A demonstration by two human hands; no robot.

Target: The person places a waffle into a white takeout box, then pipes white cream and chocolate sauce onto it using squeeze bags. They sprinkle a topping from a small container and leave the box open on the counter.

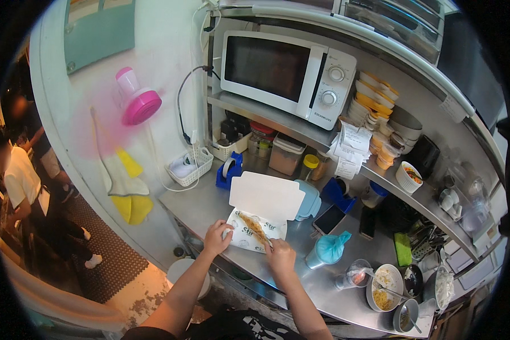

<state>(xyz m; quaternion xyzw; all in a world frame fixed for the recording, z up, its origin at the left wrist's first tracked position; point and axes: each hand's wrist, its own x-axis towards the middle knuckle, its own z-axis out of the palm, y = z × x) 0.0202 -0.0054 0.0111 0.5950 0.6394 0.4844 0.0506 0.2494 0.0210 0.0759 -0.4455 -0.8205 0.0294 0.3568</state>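
An open white cardboard takeaway box rests near the front edge of the steel counter, its lid raised at the back. Green-printed paper lines it. A long golden-brown piece of food lies diagonally on that paper. My left hand is closed on the box's near left side. At the near right corner my right hand is closed on the box, its fingertips by the lower end of the food; whether they also touch the food is hard to see.
Right of the box stand a cup covered in blue plastic, a phone and several food bowls. Behind are a blue tape dispenser and food containers. A microwave sits on the shelf above. People work far left.
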